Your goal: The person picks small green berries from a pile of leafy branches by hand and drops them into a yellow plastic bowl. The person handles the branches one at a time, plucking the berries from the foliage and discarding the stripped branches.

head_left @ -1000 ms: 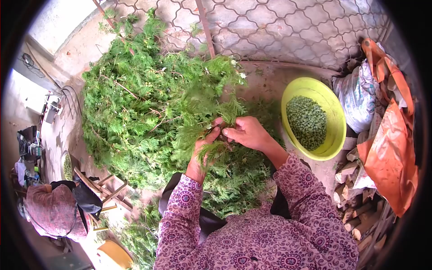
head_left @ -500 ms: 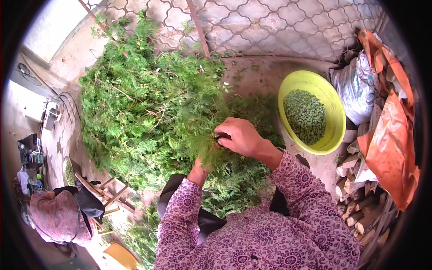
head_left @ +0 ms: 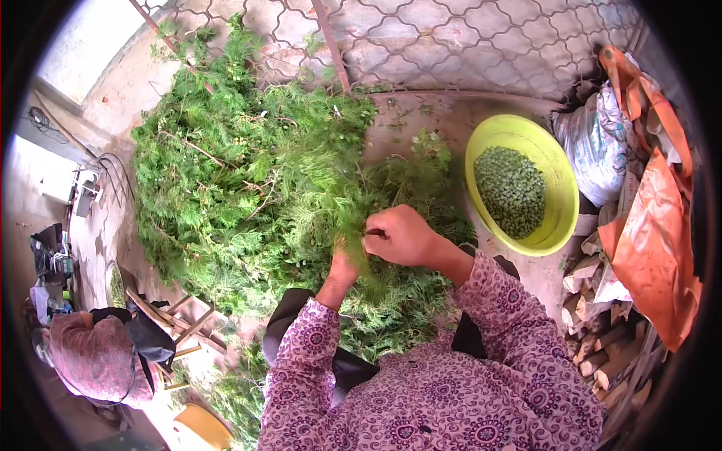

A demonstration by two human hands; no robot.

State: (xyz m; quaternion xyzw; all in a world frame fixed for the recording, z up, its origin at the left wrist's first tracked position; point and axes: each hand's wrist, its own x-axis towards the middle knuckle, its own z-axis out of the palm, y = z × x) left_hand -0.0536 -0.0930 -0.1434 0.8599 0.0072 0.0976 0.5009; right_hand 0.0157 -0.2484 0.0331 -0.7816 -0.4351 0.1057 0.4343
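Note:
My left hand (head_left: 346,261) is closed round a feathery green evergreen sprig (head_left: 350,218), whose foliage hides part of the fingers. Right beside it, my right hand (head_left: 400,235) is curled with thumb and fingers pressed together at the sprig's edge. Whatever those fingers pinch is hidden. Under and beyond both hands spreads a large heap of cut evergreen branches (head_left: 218,180). Off to the right, a yellow-green basin (head_left: 560,207) contains a mound of small green cones (head_left: 510,189).
A wavy wire mesh (head_left: 451,45) runs along the far side. At right are a white woven sack (head_left: 594,150), an orange sheet (head_left: 650,255) and stacked firewood (head_left: 613,353). Another person (head_left: 98,357) bends near a wooden stool (head_left: 180,323) at lower left, by a yellow container (head_left: 203,427).
My right hand has shifted slightly down and its fingers have closed further. My left hand has moved a little up and right, showing more clearly, and the sprig has moved with it.

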